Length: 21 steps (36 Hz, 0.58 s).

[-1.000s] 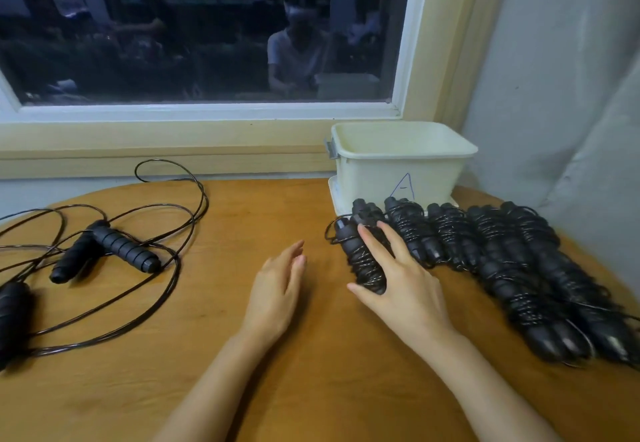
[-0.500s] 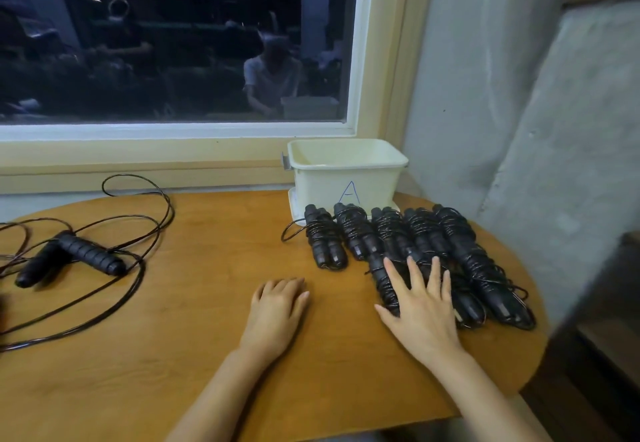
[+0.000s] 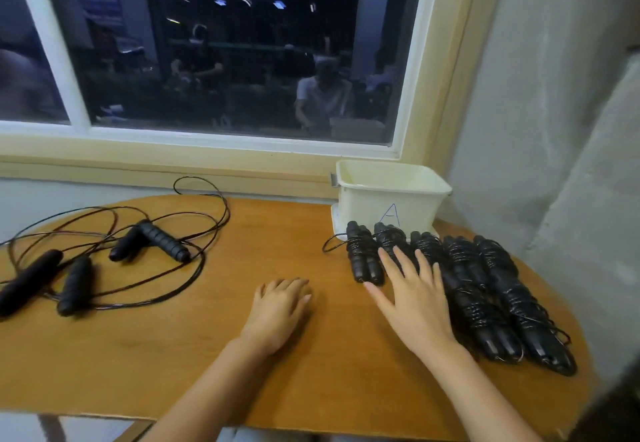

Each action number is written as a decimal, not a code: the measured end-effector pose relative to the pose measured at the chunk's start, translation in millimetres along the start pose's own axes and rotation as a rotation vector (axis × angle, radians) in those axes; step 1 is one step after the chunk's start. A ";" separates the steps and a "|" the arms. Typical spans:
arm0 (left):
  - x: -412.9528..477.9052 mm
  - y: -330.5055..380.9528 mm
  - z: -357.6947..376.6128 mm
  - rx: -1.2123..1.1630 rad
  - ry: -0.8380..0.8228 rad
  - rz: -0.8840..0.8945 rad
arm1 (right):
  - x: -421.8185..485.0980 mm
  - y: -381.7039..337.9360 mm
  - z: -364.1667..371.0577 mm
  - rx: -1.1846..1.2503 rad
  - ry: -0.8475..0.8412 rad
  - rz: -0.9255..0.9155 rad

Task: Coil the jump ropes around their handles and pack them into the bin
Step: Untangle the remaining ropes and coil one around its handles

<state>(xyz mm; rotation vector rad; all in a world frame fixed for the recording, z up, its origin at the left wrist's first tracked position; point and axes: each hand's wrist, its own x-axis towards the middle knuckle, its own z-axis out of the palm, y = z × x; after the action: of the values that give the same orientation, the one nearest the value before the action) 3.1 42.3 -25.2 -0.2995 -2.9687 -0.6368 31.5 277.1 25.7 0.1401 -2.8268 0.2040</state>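
**Right hand flat on the coiled ropes, bin just beyond**

The right hand (image 3: pixel 412 299) lies palm down over the row of coiled jump ropes (image 3: pixel 465 268) at the right side of the table (image 3: pixel 207 337). Its fingers (image 3: pixel 393 270) are straight and spread. They rest across the second and third bundles and grip nothing, and the thumb reaches out to the left near the close end of the leftmost bundle (image 3: pixel 364 261). The left hand (image 3: pixel 280 306) rests on the bare wood beside it, fingers loosely bent under and holding nothing.

The relation that matters is between hand, bundles and bin. The bundles lie side by side, their long axes running away from the person toward the bin (image 3: pixel 363 206), with a slight slant. Their far ends almost touch its front wall. The bin stands directly behind the row and looks empty as far as its inside shows, so packing seems not yet begun. The right hand is clearly the nearer one — it only has to close around a bundle across its width and carry it forward over the rim.

The loose jump ropes (image 3: pixel 162 242) lie well apart on the left, cords sprawled in wide loops around their handles. They still need coiling, and they lie on the left hand's side.
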 end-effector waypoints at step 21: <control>-7.2 -213.8 -124.5 0.166 0.262 -0.337 | 126.5 -264.8 70.7 0.211 -0.130 -0.495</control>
<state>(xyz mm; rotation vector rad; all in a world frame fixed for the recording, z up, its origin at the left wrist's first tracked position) -28.8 -201.6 2.3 0.2819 -2.8096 -0.4130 -78.0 -4.2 30.6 0.9130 -2.7803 0.3882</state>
